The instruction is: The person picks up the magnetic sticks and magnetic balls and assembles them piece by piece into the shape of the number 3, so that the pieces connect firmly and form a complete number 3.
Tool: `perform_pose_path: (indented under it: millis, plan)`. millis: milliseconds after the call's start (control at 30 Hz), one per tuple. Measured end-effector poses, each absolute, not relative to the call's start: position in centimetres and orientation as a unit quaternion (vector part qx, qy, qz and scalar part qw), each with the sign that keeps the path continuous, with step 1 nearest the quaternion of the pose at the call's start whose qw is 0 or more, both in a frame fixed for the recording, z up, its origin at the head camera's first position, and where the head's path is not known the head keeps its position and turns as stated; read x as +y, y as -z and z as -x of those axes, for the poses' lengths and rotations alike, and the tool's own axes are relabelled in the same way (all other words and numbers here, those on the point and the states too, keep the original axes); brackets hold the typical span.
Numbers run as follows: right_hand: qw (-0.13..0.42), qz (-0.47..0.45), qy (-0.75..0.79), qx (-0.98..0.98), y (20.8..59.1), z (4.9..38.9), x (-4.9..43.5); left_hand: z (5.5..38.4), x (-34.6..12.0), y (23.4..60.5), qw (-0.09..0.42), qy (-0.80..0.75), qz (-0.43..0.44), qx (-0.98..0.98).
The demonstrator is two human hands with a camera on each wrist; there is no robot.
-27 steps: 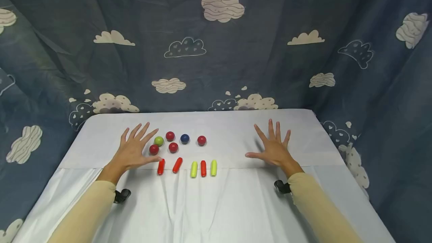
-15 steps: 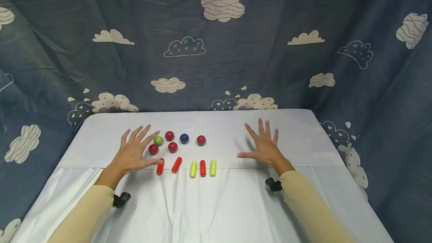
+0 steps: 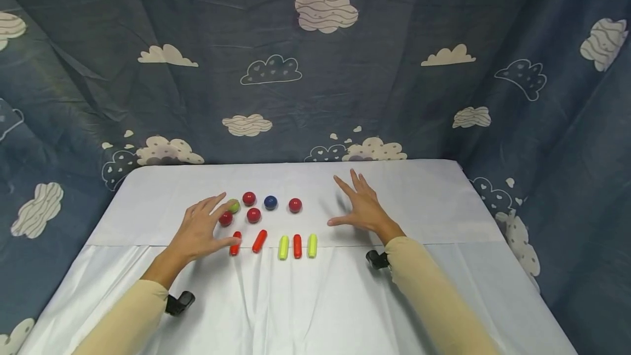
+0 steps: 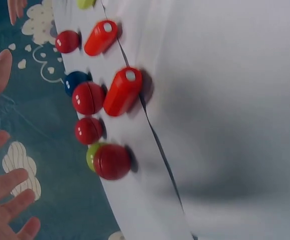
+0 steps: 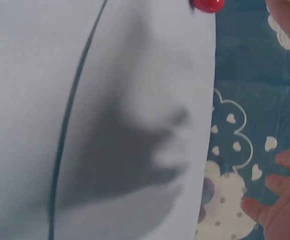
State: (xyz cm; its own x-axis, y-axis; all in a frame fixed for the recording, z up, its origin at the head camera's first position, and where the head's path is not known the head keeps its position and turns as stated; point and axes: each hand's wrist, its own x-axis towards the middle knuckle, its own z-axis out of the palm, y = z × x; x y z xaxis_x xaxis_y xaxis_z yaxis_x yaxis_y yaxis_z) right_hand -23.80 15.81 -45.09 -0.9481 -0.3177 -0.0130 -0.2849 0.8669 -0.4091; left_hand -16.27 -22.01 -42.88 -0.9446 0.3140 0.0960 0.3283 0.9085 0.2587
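Head view: white table [image 3: 305, 300] bright, backdrop [image 3: 394, 86] dimmer. Light diffuse; soft shadows beside both sleeves [image 3: 118, 322], running toward the table's near edge. Left wrist: small glints on red balls [image 4: 88, 98], broad blurry shadow. Right wrist: hazy, right hand [image 5: 285, 215] soft, its shadow fuzzy-edged.

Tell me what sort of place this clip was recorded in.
Likely a staged tabletop recording setup, though the wider room is out of view: a dark cloud-print cloth fills the background, balls and short rods lie on a white-covered table, and small black devices sit by both sleeves.
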Motion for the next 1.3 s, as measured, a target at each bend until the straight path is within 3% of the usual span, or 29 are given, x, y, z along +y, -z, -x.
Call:
perform_pose_path:
  millis: [633, 1300]
  plan:
    - [0.122, 0.197, 0.318, 0.919, 45.4, 26.0, 10.4, 15.2, -20.3, 44.5, -0.032, 0.3, 0.073, -0.951]
    - [0.193, 0.208, 0.346, 0.894, 46.7, 28.5, 8.2, 15.1, -19.7, 47.1, -0.042, 0.371, 0.0, -0.928]
